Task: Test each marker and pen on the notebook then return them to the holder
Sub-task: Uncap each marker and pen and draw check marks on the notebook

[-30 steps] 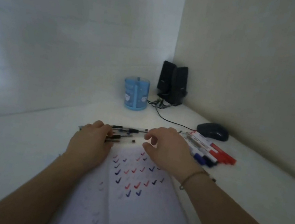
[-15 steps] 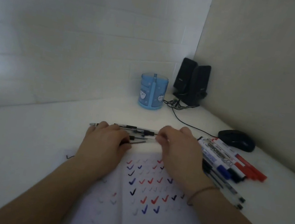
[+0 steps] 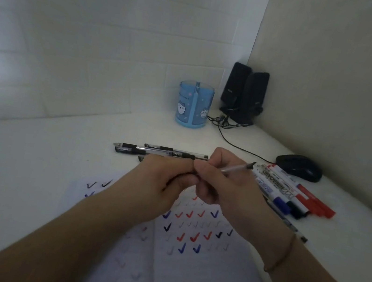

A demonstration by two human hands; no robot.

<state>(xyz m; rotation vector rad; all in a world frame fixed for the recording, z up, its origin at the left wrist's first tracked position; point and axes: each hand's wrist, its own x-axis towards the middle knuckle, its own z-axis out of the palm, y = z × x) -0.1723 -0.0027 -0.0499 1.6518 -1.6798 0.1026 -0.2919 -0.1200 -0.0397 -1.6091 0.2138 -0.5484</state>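
Both hands meet above the open notebook (image 3: 195, 272), whose pages carry rows of red, blue and black check marks. My right hand (image 3: 222, 183) pinches a clear pen (image 3: 237, 168) that sticks out up and to the right. My left hand (image 3: 163, 179) grips the pen's dark cap end, fingers curled; the joint between them is hidden. Several clear pens (image 3: 158, 152) lie on the desk just beyond the hands. Whiteboard markers (image 3: 294, 196) with red, blue and black caps lie at the right. The blue holder (image 3: 194, 105) stands at the back.
Two black speakers (image 3: 244, 94) with a trailing cable stand in the corner right of the holder. A black mouse (image 3: 298, 167) sits by the right wall, behind the markers. One more pen (image 3: 289, 225) lies right of my right wrist. Walls close the desk at back and right.
Both hands have lifted off the row of pens on the desk and come together above the notebook, with one clear pen taken up between them. The camera has tilted and shifted.
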